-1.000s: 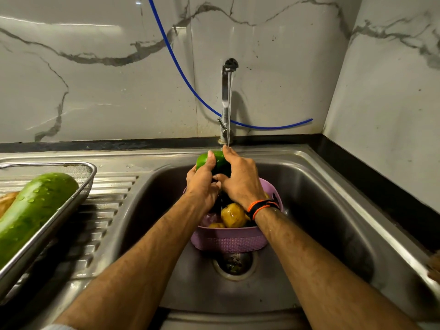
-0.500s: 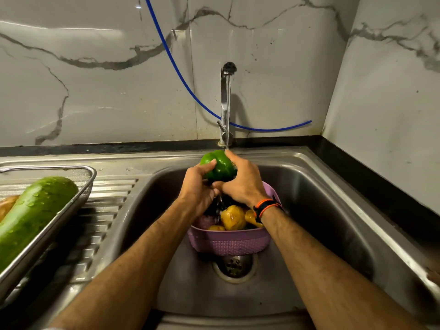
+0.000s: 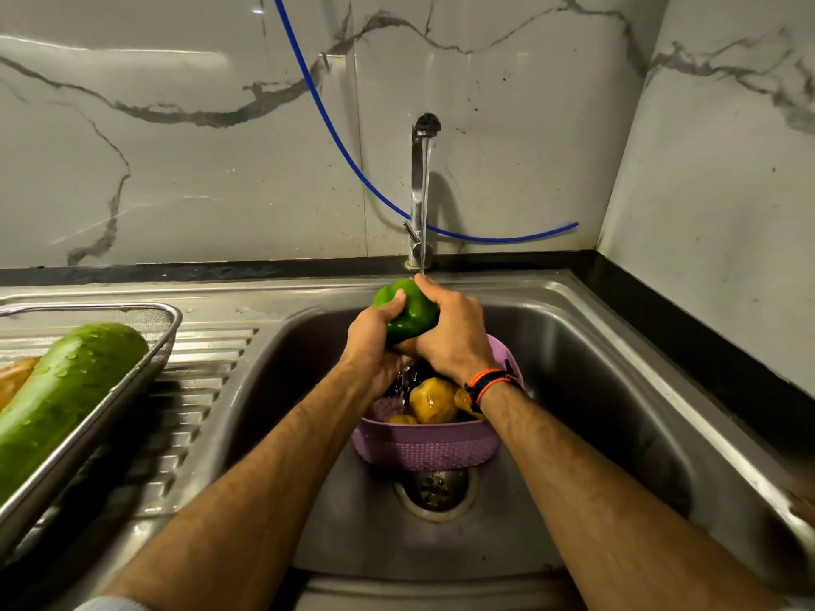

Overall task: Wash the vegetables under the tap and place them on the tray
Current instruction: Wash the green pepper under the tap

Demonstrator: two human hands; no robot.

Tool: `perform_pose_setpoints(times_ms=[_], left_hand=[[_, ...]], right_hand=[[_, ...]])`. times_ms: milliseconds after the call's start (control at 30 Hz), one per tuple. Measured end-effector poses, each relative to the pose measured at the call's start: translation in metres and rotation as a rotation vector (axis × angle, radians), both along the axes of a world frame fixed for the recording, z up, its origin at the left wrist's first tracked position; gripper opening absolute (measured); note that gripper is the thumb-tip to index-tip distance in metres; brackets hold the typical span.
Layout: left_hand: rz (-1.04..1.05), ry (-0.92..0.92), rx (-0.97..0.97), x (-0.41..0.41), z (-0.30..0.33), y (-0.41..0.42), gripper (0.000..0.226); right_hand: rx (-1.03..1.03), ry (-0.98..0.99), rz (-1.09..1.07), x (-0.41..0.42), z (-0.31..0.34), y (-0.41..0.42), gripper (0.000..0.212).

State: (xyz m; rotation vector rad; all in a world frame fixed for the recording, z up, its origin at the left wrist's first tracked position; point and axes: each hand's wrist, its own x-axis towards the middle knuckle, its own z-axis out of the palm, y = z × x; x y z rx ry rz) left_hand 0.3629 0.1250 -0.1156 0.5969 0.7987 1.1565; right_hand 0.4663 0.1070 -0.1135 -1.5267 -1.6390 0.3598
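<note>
A green bell pepper is held under the running tap above the sink. My left hand grips its left and underside, and my right hand wraps its right side. Water runs down off the pepper into a purple basket below, which holds yellowish potatoes and darker vegetables partly hidden by my hands. At the left, a metal mesh tray carries a wet, large green gourd and a brownish vegetable.
The steel sink has a drain just in front of the basket. A ribbed draining board lies under the tray. A blue hose hangs along the marble wall behind the tap.
Both hands have turned the pepper under the stream, so more of its green top shows now. The basket and tray have not moved.
</note>
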Motion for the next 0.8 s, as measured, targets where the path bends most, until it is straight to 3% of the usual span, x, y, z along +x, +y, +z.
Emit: perform_pose_setpoints(times_ms=[100, 233, 433, 667, 800], left_hand=[[0.01, -0.048, -0.021, 0.0007, 0.0027, 0.0021, 0.041], [-0.056, 0.029, -0.014, -0.002, 0.0018, 0.0014, 0.046], [-0.015, -0.09, -0.041, 0.0007, 0.005, -0.0006, 0.044], [-0.085, -0.117, -0.065, -0.0038, 0.003, -0.0011, 0.04], [-0.097, 0.015, -0.035, 0.0007, 0.0003, 0.0021, 0.039]], right_hand=[[0.047, 0.042, -0.055, -0.0022, 0.0014, -0.002, 0.088], [-0.048, -0.005, 0.024, 0.0024, 0.0032, 0.0001, 0.105], [0.015, 0.081, -0.06, 0.0016, 0.0005, -0.0003, 0.094], [-0.042, 0.05, -0.004, 0.0034, 0.0024, 0.0028, 0.105], [-0.041, 0.06, -0.013, 0.0059, -0.0005, 0.0027, 0.1]])
